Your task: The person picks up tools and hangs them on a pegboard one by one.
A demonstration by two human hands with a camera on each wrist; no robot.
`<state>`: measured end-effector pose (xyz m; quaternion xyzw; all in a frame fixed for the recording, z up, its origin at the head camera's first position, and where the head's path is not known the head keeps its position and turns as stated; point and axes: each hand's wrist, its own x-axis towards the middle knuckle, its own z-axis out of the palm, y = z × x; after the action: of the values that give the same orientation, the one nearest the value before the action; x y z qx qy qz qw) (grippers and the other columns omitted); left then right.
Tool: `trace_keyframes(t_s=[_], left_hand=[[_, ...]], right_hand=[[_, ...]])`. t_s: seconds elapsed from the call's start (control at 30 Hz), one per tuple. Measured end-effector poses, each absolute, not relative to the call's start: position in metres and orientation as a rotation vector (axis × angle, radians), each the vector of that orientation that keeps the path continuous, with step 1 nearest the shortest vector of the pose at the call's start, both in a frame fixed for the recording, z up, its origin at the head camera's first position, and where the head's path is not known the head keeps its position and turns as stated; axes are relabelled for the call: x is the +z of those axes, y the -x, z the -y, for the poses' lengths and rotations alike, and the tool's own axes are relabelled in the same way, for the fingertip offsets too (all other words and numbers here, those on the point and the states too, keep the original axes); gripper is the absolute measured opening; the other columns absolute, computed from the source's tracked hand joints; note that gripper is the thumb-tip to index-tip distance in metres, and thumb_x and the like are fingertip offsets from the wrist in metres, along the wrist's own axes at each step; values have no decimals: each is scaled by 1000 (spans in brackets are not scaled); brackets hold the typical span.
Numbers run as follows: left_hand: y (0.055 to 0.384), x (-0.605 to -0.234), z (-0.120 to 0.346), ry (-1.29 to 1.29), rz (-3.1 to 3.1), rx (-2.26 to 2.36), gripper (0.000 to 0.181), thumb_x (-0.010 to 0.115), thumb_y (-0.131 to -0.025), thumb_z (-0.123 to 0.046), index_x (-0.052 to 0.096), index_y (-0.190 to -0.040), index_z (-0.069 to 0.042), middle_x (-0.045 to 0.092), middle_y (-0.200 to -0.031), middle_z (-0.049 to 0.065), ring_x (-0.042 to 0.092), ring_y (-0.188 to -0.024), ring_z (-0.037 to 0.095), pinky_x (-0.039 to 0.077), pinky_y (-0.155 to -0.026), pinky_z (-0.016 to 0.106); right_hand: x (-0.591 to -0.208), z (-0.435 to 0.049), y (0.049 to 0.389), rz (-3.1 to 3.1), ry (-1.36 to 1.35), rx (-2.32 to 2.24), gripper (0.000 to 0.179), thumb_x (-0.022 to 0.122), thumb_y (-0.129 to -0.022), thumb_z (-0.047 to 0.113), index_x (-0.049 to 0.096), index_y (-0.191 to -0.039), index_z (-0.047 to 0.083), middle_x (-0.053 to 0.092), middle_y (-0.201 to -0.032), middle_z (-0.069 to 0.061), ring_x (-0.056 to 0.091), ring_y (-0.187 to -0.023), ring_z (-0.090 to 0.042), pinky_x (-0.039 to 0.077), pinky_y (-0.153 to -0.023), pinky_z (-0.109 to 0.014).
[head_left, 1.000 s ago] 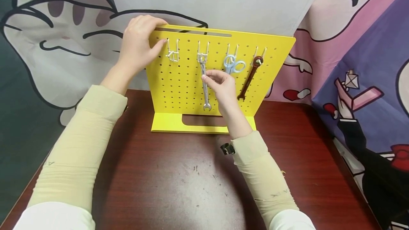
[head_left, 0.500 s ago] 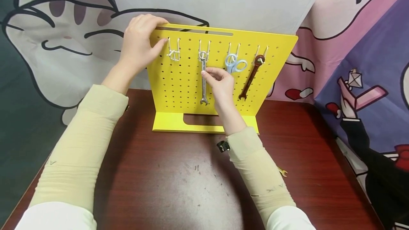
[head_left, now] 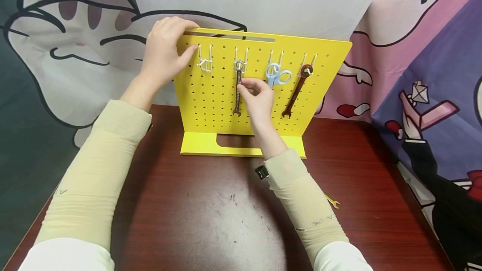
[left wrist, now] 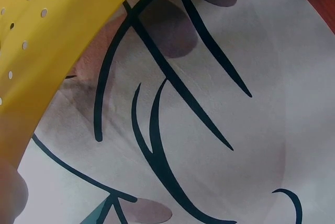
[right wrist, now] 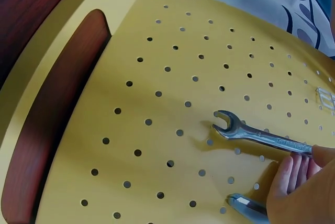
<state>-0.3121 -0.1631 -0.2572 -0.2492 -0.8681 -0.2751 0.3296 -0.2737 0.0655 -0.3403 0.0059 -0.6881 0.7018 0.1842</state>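
Observation:
A silver wrench [head_left: 238, 95] hangs nearly upright against the yellow pegboard [head_left: 222, 112], its ring end at a white hook. My right hand [head_left: 260, 99] pinches the shank between thumb and fingers. In the right wrist view, the wrench's open end [right wrist: 227, 124] points away from the hand, close to the board. My left hand [head_left: 162, 51] grips the board's upper left corner, thumb on the front face and fingers over the top edge. Only a fingertip [left wrist: 10, 195] of it shows in the left wrist view. Light blue scissors [head_left: 274, 74] hang just right of my right hand.
A dark red wrench [head_left: 297, 91] hangs from the rightmost hook. At the far left is a white hook [head_left: 205, 64] with no tool on it. A gold wrench [head_left: 333, 203] lies on the brown table [head_left: 211, 195], partly hidden by my right sleeve.
The silver wrench's lower end has swung left and slightly up, and its shank looks darker. My right hand has shifted slightly left with it. The left hand keeps its hold.

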Motion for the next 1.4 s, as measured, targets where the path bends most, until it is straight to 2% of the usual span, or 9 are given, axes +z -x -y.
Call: trace_keyframes(t_s=[0.13,0.33,0.7,0.8,0.97,1.03,1.27,1.33,1.4], left_hand=[[311,-257,163,646,2277,-712,35,72,-99,-10,69,-133,-4,72,-133,15,60,-127,34,39,-123,40],[311,-257,163,650,2273,-715,35,72,-99,-9,69,-133,-4,72,-133,15,60,-127,34,39,-123,40],[311,-257,163,645,2277,-718,34,72,-99,-10,69,-133,-5,72,-132,15,60,-126,34,39,-122,41],[311,-257,163,648,2275,-717,34,72,-99,-10,69,-133,-4,72,-132,15,60,-126,34,40,-121,41],[311,-257,162,647,2280,-719,35,72,-99,-10,69,-133,-5,72,-133,14,60,-126,33,39,-122,40],[312,-257,162,647,2280,-721,35,72,-99,-10,69,-134,-5,72,-133,14,60,-126,33,39,-122,40],[312,-258,162,653,2273,-721,35,71,-99,-9,69,-133,-4,72,-133,15,60,-126,34,39,-122,41],[312,-258,163,653,2271,-718,35,71,-99,-9,69,-133,-4,72,-133,15,60,-126,34,39,-122,41],[313,-258,163,652,2270,-716,35,71,-99,-9,69,-133,-4,72,-133,15,60,-127,34,39,-122,41]], right_hand=[[-342,-67,273,1953,-44,1968,21,75,-92,-6,75,-113,-8,77,-112,-23,66,-83,-5,57,-83,-17],[-343,-72,267,1932,-100,1978,24,72,-93,-9,73,-118,-10,75,-120,-28,71,-95,-16,60,-91,-21],[-343,-97,245,1997,-214,1913,22,73,-95,-3,74,-116,-10,75,-117,-28,74,-93,-7,61,-90,-21],[-346,-107,238,2045,-234,1873,21,74,-95,-1,75,-114,-10,79,-110,-21,73,-90,-2,61,-89,-20],[-354,-126,224,2112,-246,1846,20,75,-95,-1,75,-113,-9,78,-94,13,72,-88,0,59,-83,-16],[-358,-133,219,2131,-257,1848,20,75,-95,-1,74,-113,-10,75,-92,20,71,-88,0,59,-83,-16],[-369,-164,200,2231,-229,1772,19,75,-94,-3,75,-112,-10,74,-90,24,71,-87,1,59,-85,-15],[-372,-174,194,2274,-201,1729,18,76,-94,-2,76,-111,-8,75,-91,21,71,-87,1,59,-84,-15],[-376,-184,189,2326,-175,1678,17,76,-95,1,77,-111,-6,77,-94,12,71,-87,1,57,-83,-14]])
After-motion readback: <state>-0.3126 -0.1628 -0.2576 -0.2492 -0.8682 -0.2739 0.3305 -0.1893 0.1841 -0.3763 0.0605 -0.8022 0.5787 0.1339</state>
